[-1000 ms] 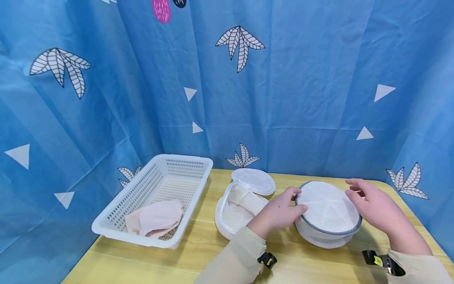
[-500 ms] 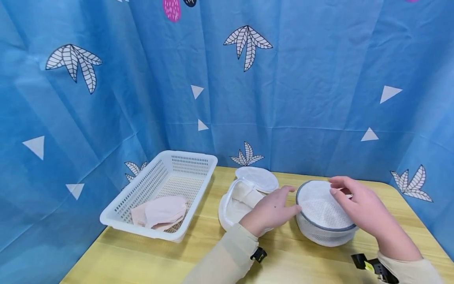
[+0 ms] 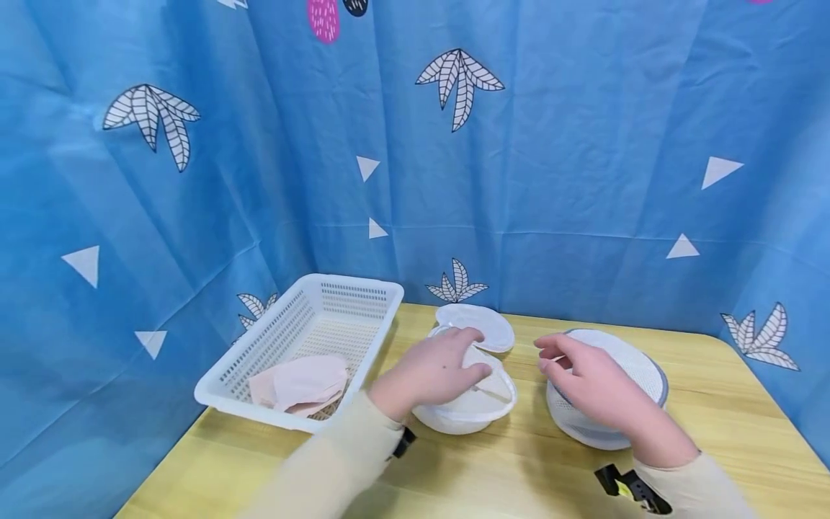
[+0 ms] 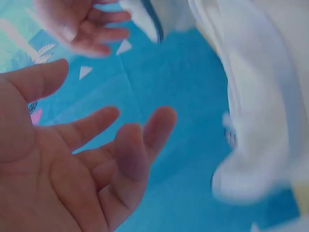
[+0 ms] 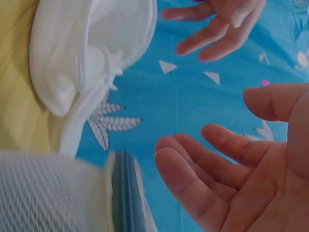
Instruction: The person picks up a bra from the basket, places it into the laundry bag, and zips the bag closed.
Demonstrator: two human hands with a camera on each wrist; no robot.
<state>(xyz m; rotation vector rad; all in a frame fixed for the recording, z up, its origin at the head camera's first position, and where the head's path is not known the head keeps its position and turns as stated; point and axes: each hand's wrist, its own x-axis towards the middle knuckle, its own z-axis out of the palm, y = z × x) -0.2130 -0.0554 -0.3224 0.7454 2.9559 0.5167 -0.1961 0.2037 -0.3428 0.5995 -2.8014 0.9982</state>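
Note:
In the head view a white zip laundry bag [image 3: 463, 419] stands unzipped, its round lid [image 3: 488, 326] folded back on the table. My left hand [image 3: 436, 366] hovers over that bag with relaxed, spread fingers and hides part of its opening. To the right is a round mesh laundry bag [image 3: 632, 355] with a grey rim and a white mesh top. My right hand [image 3: 593, 382] is in front of it in the view, fingers loosely bent, holding nothing. The left wrist view shows an empty left palm [image 4: 67, 169]; the right palm [image 5: 270, 188] is likewise empty in the right wrist view.
A white perforated plastic basket [image 3: 223, 404] stands at the left with folded pale pink fabric [image 3: 308, 380] in its near end. The wooden table [image 3: 499, 479] ends at a blue patterned curtain [image 3: 570, 180] behind and at both sides.
Both hands have moved left, away from the sides of the grey-rimmed mesh bag. The left hand is now over the open white bag. The view has shifted slightly.

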